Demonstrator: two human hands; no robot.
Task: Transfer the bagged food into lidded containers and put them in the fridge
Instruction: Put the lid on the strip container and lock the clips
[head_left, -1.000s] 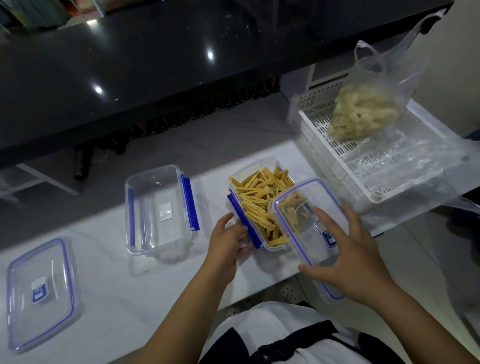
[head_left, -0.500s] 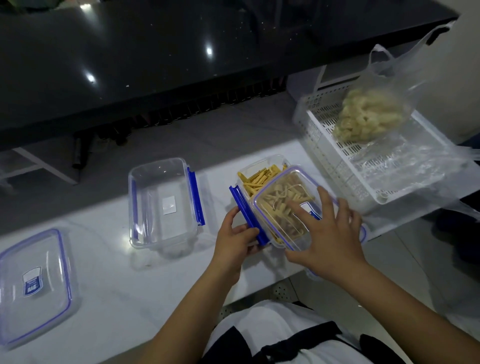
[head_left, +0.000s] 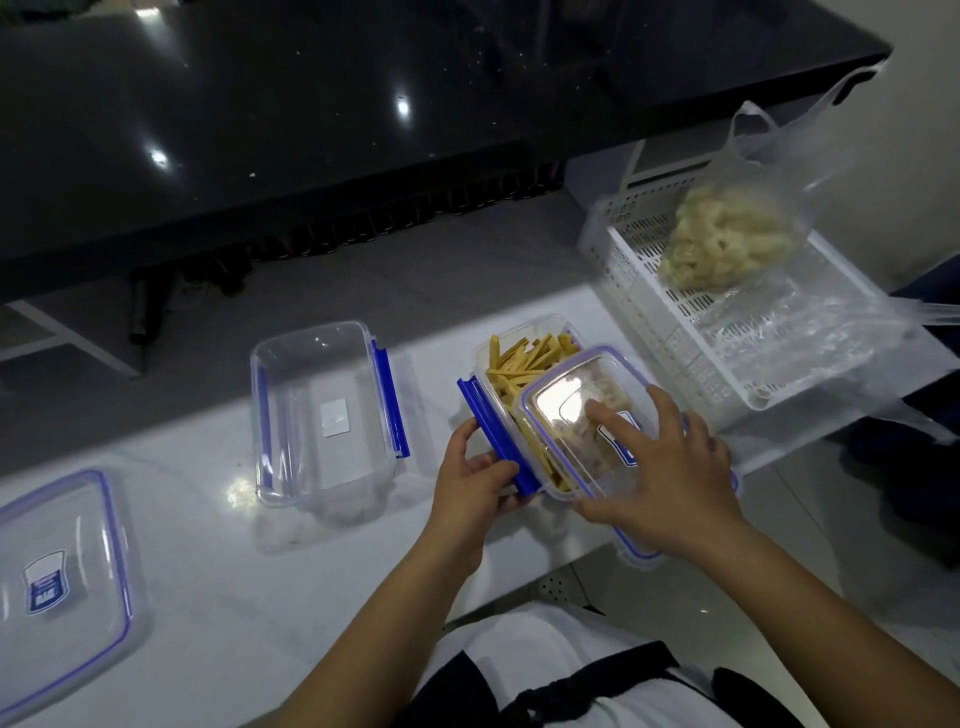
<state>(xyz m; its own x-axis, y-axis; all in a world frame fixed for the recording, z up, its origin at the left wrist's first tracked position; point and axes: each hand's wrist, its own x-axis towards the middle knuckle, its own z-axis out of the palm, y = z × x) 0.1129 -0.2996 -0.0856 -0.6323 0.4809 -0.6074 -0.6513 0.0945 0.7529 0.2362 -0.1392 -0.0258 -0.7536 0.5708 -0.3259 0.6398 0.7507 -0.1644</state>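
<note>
On the white bench (head_left: 182, 519), the clear blue-rimmed lid (head_left: 587, 415) is being laid askew over the strip-filled clear container (head_left: 511, 358) by the spread right hand (head_left: 670, 467); its blue clasp (head_left: 496, 441) is pinched by the left hand (head_left: 467, 488). Squaring and latching come next.

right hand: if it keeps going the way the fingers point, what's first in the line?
The right hand points up and left, its fingers on the lid. Further along that line come the yellow strips in the filled container, then its far wall. Depth is uncertain.
</note>
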